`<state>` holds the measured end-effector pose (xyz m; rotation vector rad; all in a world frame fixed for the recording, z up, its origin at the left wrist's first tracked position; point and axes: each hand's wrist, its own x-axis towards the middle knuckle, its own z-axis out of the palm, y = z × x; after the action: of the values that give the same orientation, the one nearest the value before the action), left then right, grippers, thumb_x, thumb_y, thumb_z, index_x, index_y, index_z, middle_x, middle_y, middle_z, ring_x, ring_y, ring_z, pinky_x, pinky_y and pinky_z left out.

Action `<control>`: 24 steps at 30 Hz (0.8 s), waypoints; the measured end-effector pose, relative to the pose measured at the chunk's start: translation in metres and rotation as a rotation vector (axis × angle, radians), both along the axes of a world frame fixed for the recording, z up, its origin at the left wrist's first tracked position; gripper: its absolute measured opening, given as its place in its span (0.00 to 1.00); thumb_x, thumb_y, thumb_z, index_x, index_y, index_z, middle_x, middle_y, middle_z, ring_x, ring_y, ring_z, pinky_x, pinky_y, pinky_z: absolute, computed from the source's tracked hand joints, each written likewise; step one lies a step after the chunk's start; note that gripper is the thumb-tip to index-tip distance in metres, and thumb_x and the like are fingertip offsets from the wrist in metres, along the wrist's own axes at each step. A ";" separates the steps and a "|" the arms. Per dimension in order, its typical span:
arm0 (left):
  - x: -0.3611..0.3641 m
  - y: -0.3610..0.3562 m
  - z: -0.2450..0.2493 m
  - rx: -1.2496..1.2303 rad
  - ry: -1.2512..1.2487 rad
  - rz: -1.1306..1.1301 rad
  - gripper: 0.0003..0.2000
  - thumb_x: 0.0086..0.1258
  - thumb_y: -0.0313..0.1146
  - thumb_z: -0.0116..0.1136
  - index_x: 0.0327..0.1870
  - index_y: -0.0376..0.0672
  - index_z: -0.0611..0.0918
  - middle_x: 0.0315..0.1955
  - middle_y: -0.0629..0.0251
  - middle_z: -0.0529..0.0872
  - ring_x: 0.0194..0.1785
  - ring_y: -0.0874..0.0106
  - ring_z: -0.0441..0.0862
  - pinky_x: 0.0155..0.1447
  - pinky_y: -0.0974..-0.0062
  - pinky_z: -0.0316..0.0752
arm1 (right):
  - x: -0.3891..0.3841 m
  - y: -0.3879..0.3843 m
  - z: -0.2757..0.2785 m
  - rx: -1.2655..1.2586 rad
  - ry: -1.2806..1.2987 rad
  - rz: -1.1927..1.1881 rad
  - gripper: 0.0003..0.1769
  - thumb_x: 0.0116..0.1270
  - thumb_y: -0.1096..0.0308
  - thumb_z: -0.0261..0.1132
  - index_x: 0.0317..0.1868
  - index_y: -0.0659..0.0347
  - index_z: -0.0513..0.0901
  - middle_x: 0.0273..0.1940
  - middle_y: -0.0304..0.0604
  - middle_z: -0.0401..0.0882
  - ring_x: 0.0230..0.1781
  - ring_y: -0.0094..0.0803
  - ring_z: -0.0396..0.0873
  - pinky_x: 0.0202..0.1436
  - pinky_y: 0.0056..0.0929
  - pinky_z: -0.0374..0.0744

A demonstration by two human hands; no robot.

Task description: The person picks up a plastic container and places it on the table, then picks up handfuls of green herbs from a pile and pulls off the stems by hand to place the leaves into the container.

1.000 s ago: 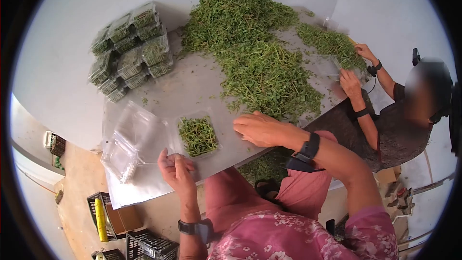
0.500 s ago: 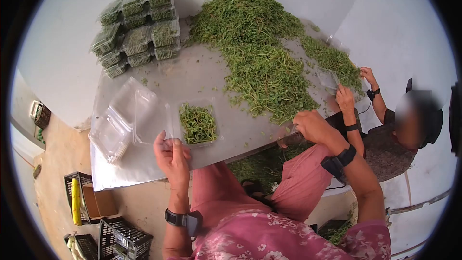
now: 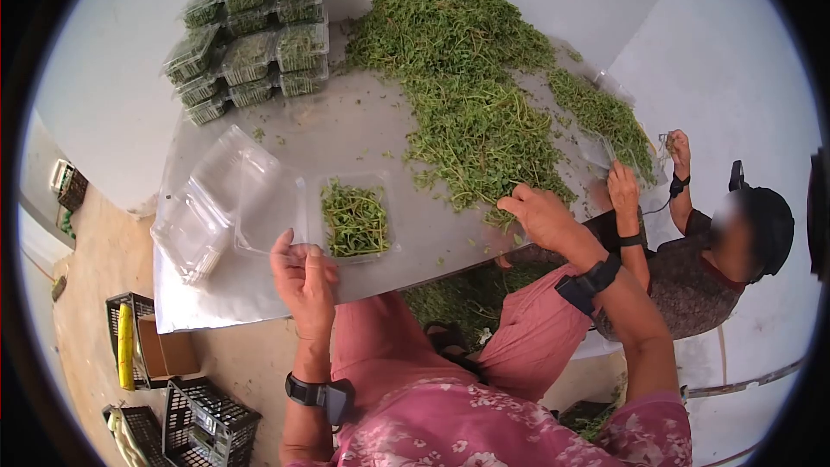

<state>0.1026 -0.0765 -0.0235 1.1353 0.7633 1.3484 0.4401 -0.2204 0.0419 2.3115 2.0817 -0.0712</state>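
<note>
On the metal table lies a hinged clear plastic clamshell box (image 3: 393, 212), its lid folded back to the left. Green leafy stems (image 3: 354, 220) fill its base. My left hand (image 3: 303, 281) is at the box's near edge by the lid, fingers loosely curled and apart, with nothing visible in them. Farther right, my right hand (image 3: 549, 223) is at the near edge of a big heap of leafy greens (image 3: 484, 134), fingertips pinched together on the sprigs there. Its palm side is hidden.
Nested clear boxes (image 3: 194, 229) lie left of the filled one. Packed boxes (image 3: 251, 60) stand stacked at the back left. A co-worker (image 3: 683, 264) at the right handles a clear box beside more greens (image 3: 601, 117). Black crates (image 3: 207, 428) stand on the floor.
My right hand has moved up and left from the table's edge to the heap. My left hand has barely moved. The co-worker's far hand has lifted off the greens.
</note>
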 end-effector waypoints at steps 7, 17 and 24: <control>0.001 -0.002 0.006 -0.010 0.065 0.033 0.19 0.71 0.23 0.51 0.61 0.31 0.65 0.34 0.65 0.76 0.25 0.81 0.74 0.28 0.85 0.70 | 0.007 0.025 0.012 0.333 0.247 0.047 0.08 0.58 0.78 0.62 0.38 0.63 0.76 0.37 0.45 0.74 0.33 0.42 0.77 0.36 0.35 0.75; 0.001 0.000 0.002 0.023 0.102 0.036 0.20 0.70 0.23 0.52 0.61 0.31 0.65 0.34 0.66 0.76 0.26 0.81 0.74 0.28 0.85 0.70 | -0.004 0.068 0.006 0.223 0.744 -0.290 0.12 0.63 0.70 0.66 0.44 0.69 0.78 0.33 0.43 0.80 0.24 0.25 0.78 0.29 0.27 0.76; 0.004 -0.002 0.005 -0.004 0.116 0.048 0.20 0.71 0.24 0.52 0.62 0.31 0.65 0.35 0.65 0.76 0.26 0.81 0.74 0.27 0.85 0.70 | 0.001 0.077 0.003 0.298 0.452 -0.212 0.26 0.56 0.62 0.73 0.52 0.67 0.77 0.44 0.49 0.76 0.42 0.38 0.78 0.43 0.36 0.77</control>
<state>0.1065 -0.0789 -0.0183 1.2066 0.8814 1.3290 0.4414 -0.1438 0.0454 2.9227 2.1405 -0.3409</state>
